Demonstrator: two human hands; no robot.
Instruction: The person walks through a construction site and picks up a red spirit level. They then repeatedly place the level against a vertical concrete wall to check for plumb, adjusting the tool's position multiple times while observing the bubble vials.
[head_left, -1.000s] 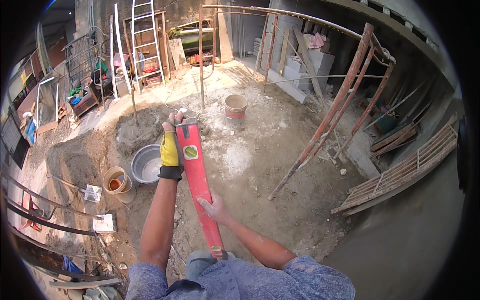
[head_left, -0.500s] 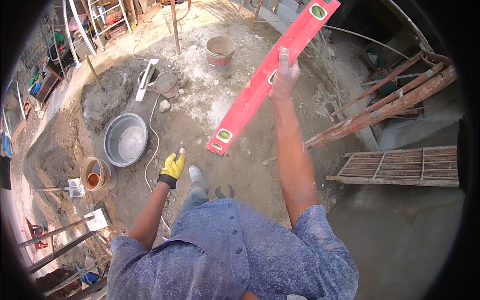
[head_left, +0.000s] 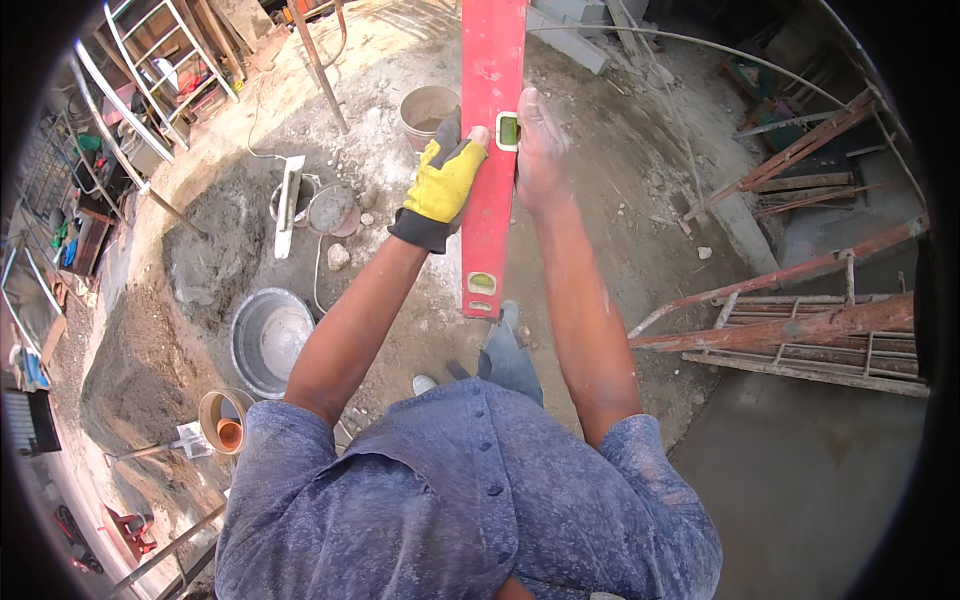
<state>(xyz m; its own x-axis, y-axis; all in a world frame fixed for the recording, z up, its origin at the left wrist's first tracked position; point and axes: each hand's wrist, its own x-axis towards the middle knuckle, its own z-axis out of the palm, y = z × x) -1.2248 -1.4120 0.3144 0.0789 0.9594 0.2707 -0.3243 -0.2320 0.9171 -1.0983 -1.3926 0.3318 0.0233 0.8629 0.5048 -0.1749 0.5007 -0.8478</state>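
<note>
A long red spirit level (head_left: pixel 487 220) stretches away from me, in front of my body, its far end cut off by the top of the view. My left hand (head_left: pixel 446 185), in a yellow and dark grey glove with bare thumb tip, grips its left edge. My bare, dusty right hand (head_left: pixel 541 150) presses against the opposite edge beside the middle green vial, helping to hold it. Some fingers of both hands are hidden behind the level. Its near end hangs above the ground near my boot, with another green vial close to that end.
At left sit a round grey tub (head_left: pixel 270 342), a bucket (head_left: pixel 224 420) with an orange cup inside, and heaped wet mortar (head_left: pixel 215 255). A long trowel (head_left: pixel 289 205) rests over a container. Ahead stands another bucket (head_left: pixel 425 112). Rusty metal frames (head_left: pixel 790 335) lie to my right.
The level has swung from a slant to nearly straight ahead. My left hand has risen from my side and taken hold of it; my right hand has shifted to its right edge.
</note>
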